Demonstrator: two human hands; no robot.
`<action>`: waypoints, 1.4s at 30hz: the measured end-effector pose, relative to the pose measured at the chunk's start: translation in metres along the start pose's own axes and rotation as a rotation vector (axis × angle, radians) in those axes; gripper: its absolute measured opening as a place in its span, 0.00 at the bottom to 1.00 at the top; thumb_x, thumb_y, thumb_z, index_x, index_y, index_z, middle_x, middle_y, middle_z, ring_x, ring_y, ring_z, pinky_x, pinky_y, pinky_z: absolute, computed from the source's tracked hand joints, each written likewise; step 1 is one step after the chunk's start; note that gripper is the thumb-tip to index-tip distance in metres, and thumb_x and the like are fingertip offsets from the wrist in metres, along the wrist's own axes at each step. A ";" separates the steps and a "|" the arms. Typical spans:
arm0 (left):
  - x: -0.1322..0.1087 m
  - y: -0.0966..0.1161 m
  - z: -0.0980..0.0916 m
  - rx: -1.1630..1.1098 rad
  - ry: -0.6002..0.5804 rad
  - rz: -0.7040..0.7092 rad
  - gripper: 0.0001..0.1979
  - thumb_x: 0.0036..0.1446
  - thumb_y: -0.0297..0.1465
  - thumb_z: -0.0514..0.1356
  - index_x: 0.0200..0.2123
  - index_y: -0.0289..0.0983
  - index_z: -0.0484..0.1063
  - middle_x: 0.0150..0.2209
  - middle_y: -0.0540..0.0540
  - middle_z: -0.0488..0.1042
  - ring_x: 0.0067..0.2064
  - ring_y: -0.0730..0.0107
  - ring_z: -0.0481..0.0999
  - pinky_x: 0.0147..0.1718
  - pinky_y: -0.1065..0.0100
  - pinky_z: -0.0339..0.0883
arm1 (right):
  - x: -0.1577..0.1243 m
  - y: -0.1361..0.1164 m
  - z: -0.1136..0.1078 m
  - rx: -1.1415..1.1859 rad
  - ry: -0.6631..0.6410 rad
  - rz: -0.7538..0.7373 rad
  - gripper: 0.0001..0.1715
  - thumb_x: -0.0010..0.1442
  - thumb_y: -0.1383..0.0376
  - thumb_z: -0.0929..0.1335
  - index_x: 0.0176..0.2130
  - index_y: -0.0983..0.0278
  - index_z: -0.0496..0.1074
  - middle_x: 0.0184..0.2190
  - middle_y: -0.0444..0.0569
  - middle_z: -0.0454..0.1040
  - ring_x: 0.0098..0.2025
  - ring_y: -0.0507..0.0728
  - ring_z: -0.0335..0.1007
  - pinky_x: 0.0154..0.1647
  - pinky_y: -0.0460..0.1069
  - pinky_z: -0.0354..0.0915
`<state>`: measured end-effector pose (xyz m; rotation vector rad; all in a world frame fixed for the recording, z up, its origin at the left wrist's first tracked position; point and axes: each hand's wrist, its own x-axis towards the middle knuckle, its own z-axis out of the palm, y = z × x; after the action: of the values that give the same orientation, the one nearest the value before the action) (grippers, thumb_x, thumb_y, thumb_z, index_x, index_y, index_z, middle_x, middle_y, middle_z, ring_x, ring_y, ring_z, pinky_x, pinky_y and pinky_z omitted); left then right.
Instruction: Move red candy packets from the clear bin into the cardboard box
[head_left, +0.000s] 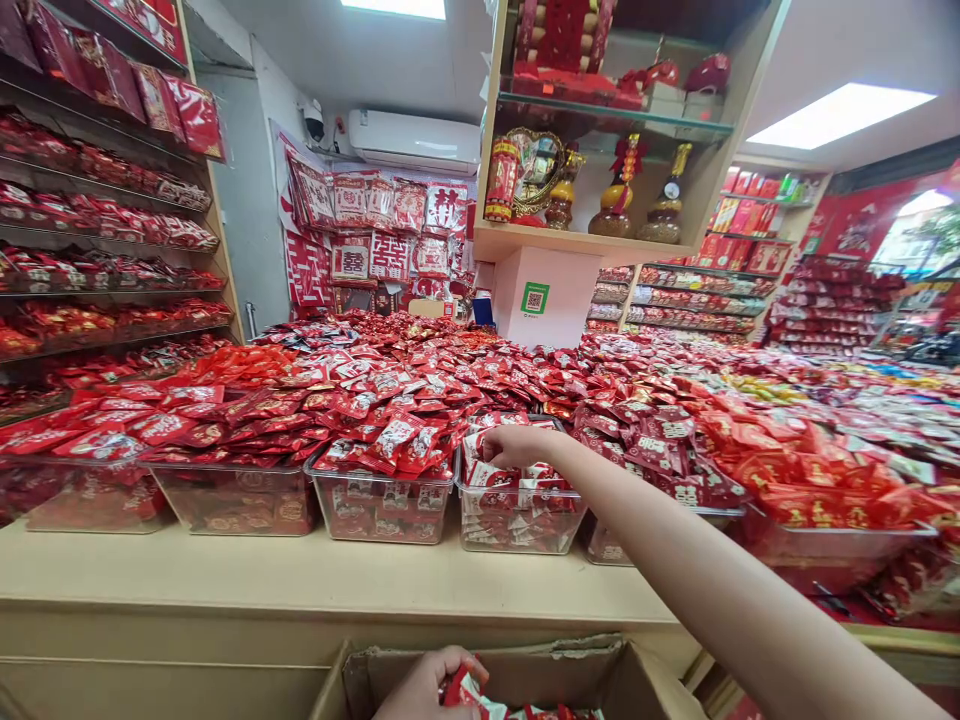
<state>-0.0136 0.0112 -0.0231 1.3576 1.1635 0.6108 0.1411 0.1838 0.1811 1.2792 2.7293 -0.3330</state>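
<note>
My right hand [517, 447] reaches out over a clear plastic bin [523, 532] of red-and-white wrapped packets. Its fingers are curled closed at the packets [491, 475]; whether something is inside them is hidden. Low in the view, my left hand [433, 685] is at an open cardboard box [551, 655]. Thumb and fingers there are closed on a red-and-white wrapped packet [466, 688], perhaps more than one. More such packets [559, 713] show at the bottom of the box, cut off by the picture's lower edge.
Several clear bins heaped with red packets line the counter [247, 580], among them one with white-printed packets [382, 510] and one with orange-red packets [825, 480]. A display cabinet [600, 240] hangs above the heap. Stocked shelves [105, 225] stand at left.
</note>
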 end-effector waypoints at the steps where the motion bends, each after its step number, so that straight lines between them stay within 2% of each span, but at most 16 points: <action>1: 0.000 0.000 0.000 0.000 0.000 0.002 0.16 0.33 0.20 0.54 0.30 0.35 0.68 0.22 0.56 0.62 0.23 0.78 0.58 0.23 0.75 0.52 | 0.000 0.000 0.001 0.006 0.016 0.000 0.11 0.45 0.71 0.63 0.33 0.65 0.68 0.29 0.44 0.72 0.26 0.48 0.62 0.22 0.40 0.55; 5: 0.000 -0.002 0.001 -0.028 0.002 -0.006 0.16 0.32 0.20 0.54 0.30 0.35 0.68 0.21 0.56 0.62 0.22 0.77 0.58 0.23 0.74 0.52 | -0.002 -0.003 0.001 0.002 0.105 0.033 0.14 0.44 0.70 0.64 0.35 0.66 0.67 0.31 0.47 0.71 0.29 0.50 0.63 0.23 0.41 0.56; 12: -0.003 0.001 0.004 -0.089 0.010 -0.018 0.16 0.32 0.21 0.53 0.30 0.35 0.68 0.20 0.56 0.61 0.21 0.78 0.57 0.20 0.75 0.52 | -0.004 -0.012 -0.004 -0.033 0.217 0.093 0.13 0.43 0.71 0.65 0.33 0.65 0.70 0.32 0.47 0.73 0.32 0.52 0.66 0.27 0.42 0.56; 17: -0.005 0.006 0.004 -0.103 0.000 -0.020 0.15 0.32 0.20 0.53 0.29 0.34 0.67 0.21 0.56 0.62 0.21 0.78 0.57 0.21 0.75 0.52 | -0.001 -0.007 -0.004 -0.020 0.192 0.091 0.12 0.43 0.73 0.64 0.31 0.64 0.71 0.29 0.46 0.74 0.30 0.51 0.66 0.25 0.42 0.56; 20: -0.006 0.007 0.003 -0.090 0.000 -0.016 0.15 0.32 0.21 0.53 0.29 0.34 0.68 0.21 0.55 0.62 0.22 0.77 0.58 0.22 0.75 0.53 | -0.003 -0.002 -0.007 -0.008 0.181 0.095 0.09 0.44 0.70 0.65 0.30 0.65 0.72 0.28 0.46 0.74 0.29 0.52 0.66 0.25 0.42 0.56; 24: -0.007 0.008 0.003 -0.065 0.005 -0.009 0.15 0.33 0.21 0.54 0.30 0.34 0.68 0.22 0.55 0.62 0.23 0.77 0.58 0.24 0.74 0.54 | -0.012 0.000 -0.011 0.023 0.193 0.082 0.10 0.48 0.67 0.63 0.32 0.65 0.71 0.30 0.46 0.73 0.30 0.51 0.66 0.25 0.42 0.56; 28: -0.008 0.009 0.002 -0.058 0.002 -0.016 0.15 0.32 0.21 0.54 0.30 0.34 0.69 0.22 0.55 0.62 0.23 0.77 0.58 0.24 0.74 0.54 | -0.021 -0.004 -0.007 0.015 0.125 0.075 0.12 0.43 0.63 0.68 0.32 0.64 0.71 0.28 0.45 0.73 0.28 0.51 0.65 0.23 0.42 0.55; 30: -0.007 0.008 0.001 -0.069 -0.009 -0.013 0.15 0.33 0.22 0.55 0.31 0.34 0.68 0.22 0.55 0.62 0.23 0.77 0.58 0.24 0.74 0.55 | -0.023 -0.007 -0.003 -0.016 0.112 0.077 0.13 0.41 0.65 0.68 0.32 0.65 0.71 0.28 0.46 0.72 0.28 0.52 0.65 0.23 0.43 0.54; 34: -0.007 0.007 0.000 -0.083 -0.009 -0.013 0.15 0.34 0.23 0.55 0.32 0.35 0.68 0.22 0.56 0.62 0.23 0.77 0.58 0.23 0.75 0.56 | -0.023 -0.015 0.002 -0.015 0.148 0.036 0.14 0.41 0.68 0.68 0.32 0.65 0.70 0.30 0.46 0.72 0.28 0.51 0.63 0.23 0.42 0.54; 42: -0.007 0.005 0.003 -0.098 0.009 -0.013 0.15 0.34 0.21 0.55 0.31 0.34 0.68 0.21 0.56 0.62 0.22 0.79 0.57 0.22 0.76 0.54 | -0.017 -0.020 -0.001 0.050 0.186 -0.026 0.08 0.41 0.66 0.69 0.28 0.65 0.72 0.23 0.43 0.72 0.25 0.49 0.64 0.22 0.41 0.55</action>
<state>-0.0115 0.0050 -0.0166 1.2643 1.1338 0.6572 0.1369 0.1594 0.1886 1.3527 2.9106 -0.3001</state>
